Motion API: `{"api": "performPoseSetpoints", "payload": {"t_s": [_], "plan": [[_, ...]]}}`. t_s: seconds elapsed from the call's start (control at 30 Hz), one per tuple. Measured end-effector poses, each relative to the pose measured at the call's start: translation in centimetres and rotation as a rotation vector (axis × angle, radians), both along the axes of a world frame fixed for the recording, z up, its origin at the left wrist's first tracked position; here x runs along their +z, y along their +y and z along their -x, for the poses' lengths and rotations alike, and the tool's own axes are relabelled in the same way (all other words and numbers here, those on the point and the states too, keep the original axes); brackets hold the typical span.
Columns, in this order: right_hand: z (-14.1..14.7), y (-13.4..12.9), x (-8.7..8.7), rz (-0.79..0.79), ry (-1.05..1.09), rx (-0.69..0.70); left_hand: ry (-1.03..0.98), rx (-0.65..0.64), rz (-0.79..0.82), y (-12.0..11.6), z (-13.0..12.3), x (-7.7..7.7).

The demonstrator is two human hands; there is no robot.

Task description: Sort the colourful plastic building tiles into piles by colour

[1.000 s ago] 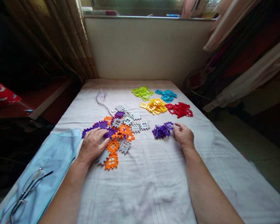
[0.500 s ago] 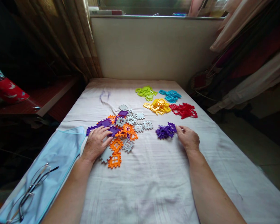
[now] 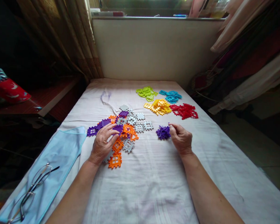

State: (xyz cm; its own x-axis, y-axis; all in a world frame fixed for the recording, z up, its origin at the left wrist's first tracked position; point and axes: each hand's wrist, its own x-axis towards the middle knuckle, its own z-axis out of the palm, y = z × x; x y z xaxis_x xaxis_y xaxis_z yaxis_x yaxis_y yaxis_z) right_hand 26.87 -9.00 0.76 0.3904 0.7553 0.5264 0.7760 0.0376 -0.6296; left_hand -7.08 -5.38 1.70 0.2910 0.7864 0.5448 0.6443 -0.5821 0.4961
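My left hand (image 3: 105,143) hovers over a mixed heap of notched plastic building tiles, thumb and fingers apart. A purple tile (image 3: 118,129) lies just beyond its fingertips. Around it are orange tiles (image 3: 115,160) and grey tiles (image 3: 128,145), some with window-like openings. My right hand (image 3: 182,138) is closed in a pinch at the right side of a small purple pile (image 3: 162,133). A bit of a purple tile (image 3: 169,123) shows at its fingertips; the rest is hidden by the hand.
Beyond are separate piles of green (image 3: 146,93), blue (image 3: 171,96), yellow (image 3: 160,106) and red tiles (image 3: 185,111). Eyeglasses (image 3: 34,186) rest on a light blue cloth (image 3: 67,140) at the left. A thin cord (image 3: 107,104) lies across the white sheet (image 3: 140,183).
My left hand has risen slightly and shifted right, uncovering a purple tile at the heap's left end. The right hand has moved left with a purple tile, over the purple pile's edge.
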Motion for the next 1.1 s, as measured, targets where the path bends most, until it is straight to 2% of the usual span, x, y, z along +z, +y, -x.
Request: {"api": "performPoseSetpoints", "payload": {"t_s": [0.17, 0.33, 0.5, 0.7, 0.77, 0.83, 0.97, 1.03, 1.1], "plan": [[4.1, -0.3, 0.9, 0.059, 0.108, 0.354, 0.095, -0.152, -0.102, -1.5, -3.4, 0.1], [6.7, -0.5, 0.8, 0.183, 0.317, 0.557, 0.144, -0.227, -0.186, -2.1, -5.1, -0.8], [7.8, -0.2, 0.3, 0.247, 0.515, 0.626, 0.135, -0.247, -0.199, -2.2, -5.5, -1.1], [8.5, -0.2, -0.1, 0.324, 0.638, 0.697, 0.133, -0.243, -0.244, -2.4, -5.9, -1.2], [8.4, -0.1, -0.2, 0.297, 0.613, 0.683, 0.147, -0.247, -0.265, -2.4, -6.0, -1.2], [7.6, 0.2, 0.0, 0.210, 0.541, 0.604, 0.154, -0.232, -0.257, -2.3, -5.8, -1.1], [4.0, 1.0, 0.9, -0.049, 0.296, 0.245, 0.166, -0.109, -0.186, -1.6, -4.3, -0.7], [1.8, 1.3, 1.1, -0.118, 0.136, 0.134, 0.188, -0.021, -0.149, -1.2, -3.1, -0.7], [0.1, 1.5, 0.9, -0.112, 0.004, 0.075, 0.218, 0.060, -0.108, -0.8, -2.0, -0.9]]}}
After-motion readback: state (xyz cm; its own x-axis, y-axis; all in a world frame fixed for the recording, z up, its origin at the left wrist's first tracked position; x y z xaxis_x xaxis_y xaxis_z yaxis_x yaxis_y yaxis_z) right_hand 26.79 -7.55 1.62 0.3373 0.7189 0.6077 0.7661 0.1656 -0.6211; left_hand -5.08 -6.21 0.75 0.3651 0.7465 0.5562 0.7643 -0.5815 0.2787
